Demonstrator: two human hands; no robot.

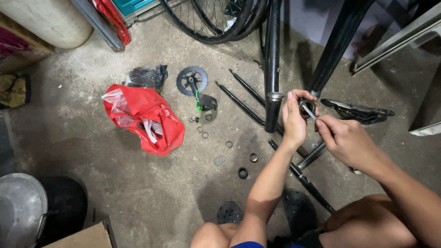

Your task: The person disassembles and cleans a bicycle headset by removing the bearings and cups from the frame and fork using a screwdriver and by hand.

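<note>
My left hand (294, 120) grips the round shell (307, 108) at the bottom of a black bicycle frame (273, 64). My right hand (343, 138) pinches a thin pale stick (308, 112) whose tip pokes into that shell. The frame's tubes rise away from me, and one open tube end with a silver rim (275, 97) stands just left of my left hand. A black saddle (357, 111) lies on the floor right of my hands.
On the concrete floor lie a black crankset with chainring (192, 81), several small rings and bearings (242, 172), a red plastic bag (146, 120) and a black bag (147, 76). Wheels (216, 20) lean at the top. A metal bin (20, 209) and cardboard sit bottom left.
</note>
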